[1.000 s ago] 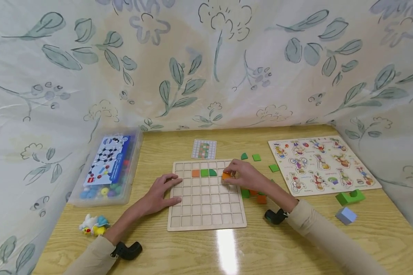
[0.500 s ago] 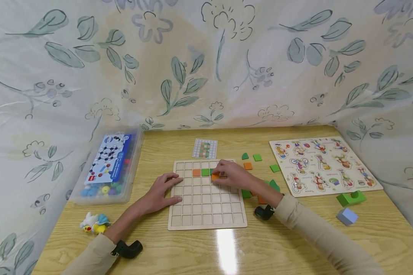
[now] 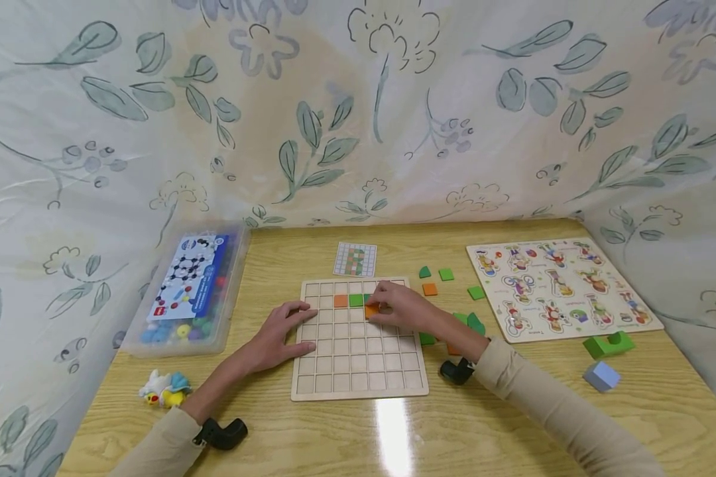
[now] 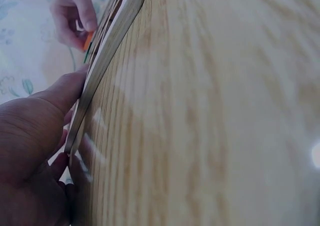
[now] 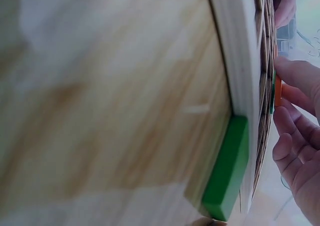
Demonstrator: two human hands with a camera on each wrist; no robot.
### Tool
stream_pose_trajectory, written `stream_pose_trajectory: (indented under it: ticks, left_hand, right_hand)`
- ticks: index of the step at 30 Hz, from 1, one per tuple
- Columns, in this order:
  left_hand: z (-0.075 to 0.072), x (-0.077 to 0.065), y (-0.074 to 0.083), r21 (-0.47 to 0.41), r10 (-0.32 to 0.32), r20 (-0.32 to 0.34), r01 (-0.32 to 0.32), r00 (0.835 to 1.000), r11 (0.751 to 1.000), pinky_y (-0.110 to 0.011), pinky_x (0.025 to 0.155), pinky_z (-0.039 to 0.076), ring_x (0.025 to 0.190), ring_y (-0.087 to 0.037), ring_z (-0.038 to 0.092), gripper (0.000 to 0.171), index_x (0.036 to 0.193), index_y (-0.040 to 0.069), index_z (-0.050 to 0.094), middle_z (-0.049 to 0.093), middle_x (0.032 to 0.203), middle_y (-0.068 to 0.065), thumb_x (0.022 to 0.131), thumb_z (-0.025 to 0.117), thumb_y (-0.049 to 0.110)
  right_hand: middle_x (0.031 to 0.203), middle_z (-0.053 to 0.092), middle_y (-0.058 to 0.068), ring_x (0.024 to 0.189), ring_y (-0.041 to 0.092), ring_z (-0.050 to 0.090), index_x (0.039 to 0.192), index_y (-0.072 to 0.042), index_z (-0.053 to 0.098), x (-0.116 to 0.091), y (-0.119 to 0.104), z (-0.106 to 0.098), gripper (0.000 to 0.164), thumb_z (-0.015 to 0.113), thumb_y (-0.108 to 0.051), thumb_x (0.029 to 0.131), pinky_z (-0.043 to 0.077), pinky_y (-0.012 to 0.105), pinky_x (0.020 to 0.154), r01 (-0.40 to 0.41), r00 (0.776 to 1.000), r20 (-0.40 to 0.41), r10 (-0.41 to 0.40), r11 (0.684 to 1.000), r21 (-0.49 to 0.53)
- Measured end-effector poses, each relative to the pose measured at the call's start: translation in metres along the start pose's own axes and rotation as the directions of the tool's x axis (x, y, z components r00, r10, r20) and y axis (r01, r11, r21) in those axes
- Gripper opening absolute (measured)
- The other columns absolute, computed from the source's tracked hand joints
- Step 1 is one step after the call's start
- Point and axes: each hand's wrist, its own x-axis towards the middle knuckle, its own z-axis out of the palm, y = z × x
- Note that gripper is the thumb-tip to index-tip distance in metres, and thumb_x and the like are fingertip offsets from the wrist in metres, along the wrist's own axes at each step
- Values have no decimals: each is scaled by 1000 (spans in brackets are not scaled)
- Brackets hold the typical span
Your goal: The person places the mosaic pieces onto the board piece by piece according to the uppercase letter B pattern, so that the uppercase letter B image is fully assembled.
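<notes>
A wooden grid board (image 3: 341,364) lies on the table. In its second row from the back sit an orange square tile (image 3: 341,301), a green square tile (image 3: 356,301) and a dark green piece (image 3: 367,299), partly covered by my right hand (image 3: 401,306). That hand pinches another orange tile (image 3: 371,310) over the board, near the dark green piece; the tile appears on edge in the right wrist view (image 5: 278,90). My left hand (image 3: 277,336) touches the board's left edge, thumb and fingers spread. A small card (image 3: 355,259) with a coloured grid pattern lies behind the board.
Loose green and orange tiles (image 3: 430,289) lie right of the board, some behind my right forearm. A picture puzzle board (image 3: 537,291), green block (image 3: 607,344) and blue block (image 3: 602,375) are farther right. A plastic case (image 3: 185,285) and small toys (image 3: 164,389) stand left.
My right hand has carried the orange tile leftward over the board, to near the dark green piece, and has barely moved since half a second ago. My left hand stays on the board's edge.
</notes>
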Motion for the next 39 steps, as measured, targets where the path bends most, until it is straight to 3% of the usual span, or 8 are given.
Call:
stream_pose_trajectory:
  ticks: [17,28,39]
  left_hand:
    - [-1,-1,1,3,1,-3,-1,1000,1000,-60,102,33,131,-37,38,62,141,9,52,44,142,-15,86,73,30]
    - [0,-1,-1,2,18,-12,-18,1000,1000,-60,102,32,131,-38,38,62,140,8,52,44,141,-16,86,73,29]
    - [0,-1,1,0,-21,17,21,1000,1000,-59,106,31,135,-36,35,63,142,10,51,43,144,-13,87,72,32]
  right_hand:
    - [100,61,2,84,9,56,109,-10,73,-1,-1,1,26,73,-26,88,50,21,75,11,1000,-26,-11,1000,16]
    - [100,61,2,85,9,57,110,-10,73,-1,0,3,27,72,-26,88,50,21,76,-5,1000,1,5,1000,23]
    - [99,60,1,84,8,56,110,-11,73,-1,-3,2,26,72,-25,88,50,19,75,-11,1000,7,11,999,35]
